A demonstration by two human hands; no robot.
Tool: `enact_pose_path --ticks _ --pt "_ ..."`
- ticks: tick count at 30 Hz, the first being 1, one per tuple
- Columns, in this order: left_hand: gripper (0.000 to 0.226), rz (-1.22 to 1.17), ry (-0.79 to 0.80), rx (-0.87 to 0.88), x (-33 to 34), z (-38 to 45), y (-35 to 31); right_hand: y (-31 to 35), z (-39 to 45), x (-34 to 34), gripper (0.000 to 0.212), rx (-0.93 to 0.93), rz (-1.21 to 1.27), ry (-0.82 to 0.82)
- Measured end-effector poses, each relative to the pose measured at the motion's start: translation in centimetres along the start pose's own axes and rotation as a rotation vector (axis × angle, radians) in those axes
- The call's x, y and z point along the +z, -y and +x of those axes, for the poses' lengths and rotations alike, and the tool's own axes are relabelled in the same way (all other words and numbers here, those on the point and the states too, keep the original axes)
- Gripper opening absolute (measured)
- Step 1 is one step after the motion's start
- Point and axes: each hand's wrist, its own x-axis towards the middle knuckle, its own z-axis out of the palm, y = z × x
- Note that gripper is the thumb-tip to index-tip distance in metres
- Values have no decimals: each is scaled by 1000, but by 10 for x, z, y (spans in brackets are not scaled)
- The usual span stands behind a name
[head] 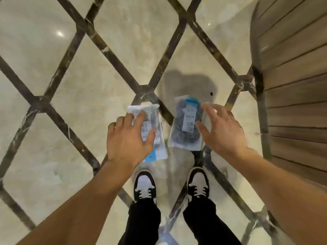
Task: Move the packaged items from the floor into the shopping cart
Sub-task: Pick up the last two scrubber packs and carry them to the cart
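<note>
I note two clear plastic packets of grey scouring pads lying flat on the pale marble floor (70,96) with dark diagonal bands, just ahead of my black-and-white sneakers (145,186). The left packet with a white label (155,131) is partly covered by my left hand (129,138); its fingers are spread and laid over the packet's left half, grip released, and I cannot tell whether it presses down. The right packet with a blue header (187,124) lies beside it, apart. My right hand (221,131) hovers at its right edge, fingers spread and straight, grip released, motion-blurred. Both forearms reach forward and downward. A brown slatted wooden wall (292,85) stands at right.
</note>
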Motion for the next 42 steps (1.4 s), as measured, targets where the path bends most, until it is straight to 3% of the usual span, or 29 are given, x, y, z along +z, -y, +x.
enact_pose_path --ticks 4,8,11,13,15,18,20,25,30,34,38,42 --pt "69 34 98 -73 88 27 24 -29 52 81 55 89 -1 103" --pt "69 128 63 -129 168 32 47 -49 88 141 70 141 -45 147" --pt "75 83 40 -244 203 31 54 -55 101 170 94 336 239 78" --pt "78 -147 12 -369 209 37 50 -54 108 183 104 477 430 -2" --pt "84 -412 80 -451 209 45 48 -50 112 188 99 548 535 -73" --pt "95 -653 30 -448 205 50 50 -47 118 192 91 624 695 -67" --pt "112 -828 -30 -536 200 52 45 -45 120 191 82 674 802 -37" --pt "115 -1064 -147 -653 188 51 39 -34 114 175 68 604 910 -4" --pt "105 -1215 -237 -800 125 32 38 -17 93 123 52 439 971 40" --pt "106 -1301 -327 -872 36 -1 49 15 66 46 73 301 1014 -39" --pt "58 -1434 -387 -868 -76 -35 56 60 35 -60 56 190 1034 -48" --pt "49 -1489 -474 -776 -215 -73 50 119 -7 -188 55 70 1015 -60"
